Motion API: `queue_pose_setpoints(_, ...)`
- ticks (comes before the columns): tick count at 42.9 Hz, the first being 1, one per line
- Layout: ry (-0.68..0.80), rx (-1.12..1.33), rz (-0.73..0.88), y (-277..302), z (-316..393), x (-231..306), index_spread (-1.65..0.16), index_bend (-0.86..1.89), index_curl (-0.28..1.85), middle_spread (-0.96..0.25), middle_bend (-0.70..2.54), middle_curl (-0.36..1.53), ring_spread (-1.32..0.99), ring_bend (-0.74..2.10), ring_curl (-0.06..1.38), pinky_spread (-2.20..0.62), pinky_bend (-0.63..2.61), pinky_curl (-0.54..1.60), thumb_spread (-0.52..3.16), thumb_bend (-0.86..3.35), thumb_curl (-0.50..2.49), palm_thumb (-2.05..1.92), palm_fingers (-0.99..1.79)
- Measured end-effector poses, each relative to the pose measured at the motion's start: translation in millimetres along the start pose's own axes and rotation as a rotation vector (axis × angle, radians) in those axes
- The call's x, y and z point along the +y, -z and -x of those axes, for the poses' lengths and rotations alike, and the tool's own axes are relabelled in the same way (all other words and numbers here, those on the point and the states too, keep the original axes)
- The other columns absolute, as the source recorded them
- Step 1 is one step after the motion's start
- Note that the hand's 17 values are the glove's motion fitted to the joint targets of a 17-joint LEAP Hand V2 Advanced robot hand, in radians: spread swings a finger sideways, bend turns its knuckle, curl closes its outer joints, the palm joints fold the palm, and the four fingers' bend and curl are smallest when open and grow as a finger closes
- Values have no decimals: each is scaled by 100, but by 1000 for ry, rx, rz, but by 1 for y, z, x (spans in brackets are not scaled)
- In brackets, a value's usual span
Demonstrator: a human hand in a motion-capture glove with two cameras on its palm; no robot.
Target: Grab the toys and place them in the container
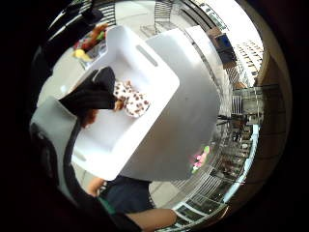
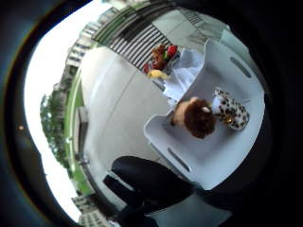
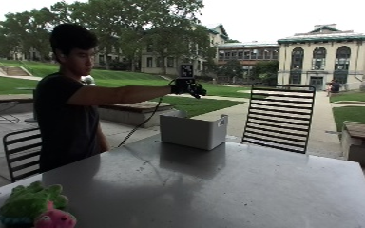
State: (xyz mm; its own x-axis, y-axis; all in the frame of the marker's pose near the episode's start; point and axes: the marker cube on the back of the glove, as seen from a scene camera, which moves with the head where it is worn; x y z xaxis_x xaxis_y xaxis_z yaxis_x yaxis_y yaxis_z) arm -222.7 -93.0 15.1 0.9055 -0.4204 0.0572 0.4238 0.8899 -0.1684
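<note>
Right hand: the gloved hand [image 3: 186,87] is held out on a straight arm above the white container [image 3: 192,129], clear of its rim; whether its fingers are spread or curled I cannot tell, and nothing shows in its grasp.
Person: stands at the table's far left edge, in a dark shirt.
Container: a white rectangular bin [image 1: 126,96] with slot handles in its end walls, standing on the table near the far edge.
Toys inside: a white plush with brown spots [image 2: 230,112] lies on the container floor, touching a brown furry plush [image 2: 198,118] beside it.
Toys outside: a green plush [image 3: 29,202] and a pink plush [image 3: 54,219] lie touching at the table's near left corner, well apart from the container.
More toys: a small heap of red, brown and yellow toys [image 2: 161,60] lies on the table just past one end of the container.
Table: grey top [image 3: 233,180], matte.
Chairs: black slatted metal chairs, one [image 3: 279,118] at the far edge behind the container, one [image 3: 23,152] beside the person.
</note>
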Motion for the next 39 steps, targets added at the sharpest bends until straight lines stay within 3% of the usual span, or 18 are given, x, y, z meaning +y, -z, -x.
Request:
queue_pose_setpoints(10, 1, 168, 14, 15, -58, 15, -34, -1, 76, -10, 49, 46, -10, 75, 27, -7, 140, 45, 83, -13, 40, -17, -36)
queue_pose_setpoints(12, 1, 145, 1, 19, -64, 19, -34, -1, 71, -9, 47, 45, -8, 74, 27, -5, 141, 45, 82, -14, 38, -17, -27)
queue_pose_setpoints(14, -20, 113, -17, 25, -75, 24, -33, 1, 66, -8, 41, 43, -8, 67, 25, -4, 136, 43, 83, -13, 36, -17, -37)
queue_pose_setpoints(20, -61, 92, -80, 41, -116, 54, -31, 1, 53, -5, 29, 40, -5, 57, 23, -2, 133, 41, 85, -13, 31, -17, -33)
queue_pose_setpoints(23, -66, 55, -106, 50, -100, 73, -29, 3, 48, -4, 24, 38, -5, 52, 22, -2, 131, 39, 85, -12, 29, -16, -30)
queue_pose_setpoints(27, 21, -88, -110, 57, -98, 109, -27, 7, 45, -6, 22, 38, -7, 50, 22, -2, 124, 37, 87, -11, 27, -14, -20)
queue_pose_setpoints(28, 5, -74, -106, 57, -111, 118, -27, 6, 43, -7, 23, 38, -8, 51, 23, -3, 122, 36, 88, -11, 27, -14, -17)
queue_pose_setpoints(33, -346, 196, -84, 43, -213, 153, -24, 3, 36, -13, 28, 40, -14, 57, 24, -5, 117, 35, 89, -11, 25, -14, -12)
queue_pose_setpoints(39, -414, 179, -73, 38, -285, 204, -23, 7, 31, -17, 23, 39, -18, 58, 26, -9, 117, 34, 90, -10, 23, -13, -13)
